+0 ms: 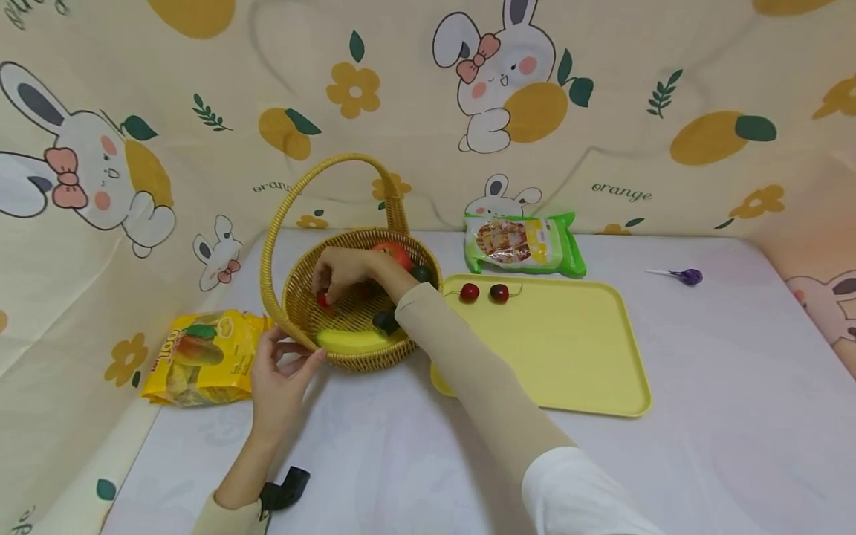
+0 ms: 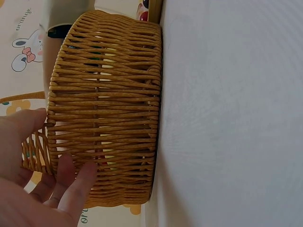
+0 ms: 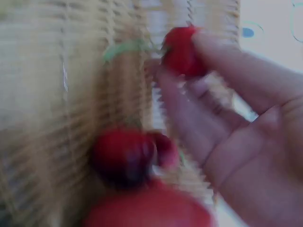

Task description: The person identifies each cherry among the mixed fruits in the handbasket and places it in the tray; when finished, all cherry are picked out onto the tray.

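My right hand (image 1: 344,269) reaches down into a wicker basket (image 1: 364,362). Between thumb and fingers it pinches a red cherry (image 3: 182,52) with a green stem, close to the woven inside. More dark red cherries (image 3: 124,158) lie below that hand in the right wrist view, which is blurred. At the basket's near left side, my left hand (image 1: 277,383) grips the rim by the foot of the handle, its fingers (image 2: 83,184) on the outer weave. A banana (image 1: 354,342) lies along the near inside wall, and a large red fruit (image 1: 393,254) sits at the back.
Right of the basket, a yellow tray (image 1: 548,357) bears two cherries (image 1: 469,292) near its far edge. A green snack packet (image 1: 521,244) lies behind it, and a purple lollipop (image 1: 689,277) farther right. A yellow mango-print packet (image 1: 207,360) rests left of the basket.
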`<state>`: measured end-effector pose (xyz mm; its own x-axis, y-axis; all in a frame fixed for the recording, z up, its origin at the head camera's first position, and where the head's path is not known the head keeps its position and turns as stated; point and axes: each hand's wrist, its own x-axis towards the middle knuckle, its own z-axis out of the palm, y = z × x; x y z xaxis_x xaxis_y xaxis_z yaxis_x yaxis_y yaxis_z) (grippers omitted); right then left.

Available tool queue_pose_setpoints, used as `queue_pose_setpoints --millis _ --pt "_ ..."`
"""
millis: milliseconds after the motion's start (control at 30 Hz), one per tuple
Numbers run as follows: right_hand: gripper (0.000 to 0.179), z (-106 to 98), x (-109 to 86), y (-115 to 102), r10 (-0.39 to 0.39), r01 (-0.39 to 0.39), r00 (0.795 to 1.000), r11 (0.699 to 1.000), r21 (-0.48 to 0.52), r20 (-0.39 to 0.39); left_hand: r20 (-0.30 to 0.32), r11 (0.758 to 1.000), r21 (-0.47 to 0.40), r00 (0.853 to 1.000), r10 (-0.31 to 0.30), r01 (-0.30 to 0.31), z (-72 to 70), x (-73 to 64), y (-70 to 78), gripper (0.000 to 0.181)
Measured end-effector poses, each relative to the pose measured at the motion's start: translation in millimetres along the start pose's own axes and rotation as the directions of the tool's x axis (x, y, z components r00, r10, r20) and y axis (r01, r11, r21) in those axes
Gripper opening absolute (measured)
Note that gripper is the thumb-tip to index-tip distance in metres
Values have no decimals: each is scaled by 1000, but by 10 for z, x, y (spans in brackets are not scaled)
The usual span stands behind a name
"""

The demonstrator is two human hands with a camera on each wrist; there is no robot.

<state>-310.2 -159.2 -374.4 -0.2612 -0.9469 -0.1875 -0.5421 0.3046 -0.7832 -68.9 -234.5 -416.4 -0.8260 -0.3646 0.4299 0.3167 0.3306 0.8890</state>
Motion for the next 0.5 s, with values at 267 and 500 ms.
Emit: queue_pose_setpoints --millis 267,500 --pt "35 -532 -739 -77 -199 269 939 933 238 -279 16 1000 5 999 -30 30 -1 38 -212 57" --pt "31 -870 -1877 355 -46 161 939 934 317 -341 13 999 28 1000 -28 27 -5 -9 -99 57"
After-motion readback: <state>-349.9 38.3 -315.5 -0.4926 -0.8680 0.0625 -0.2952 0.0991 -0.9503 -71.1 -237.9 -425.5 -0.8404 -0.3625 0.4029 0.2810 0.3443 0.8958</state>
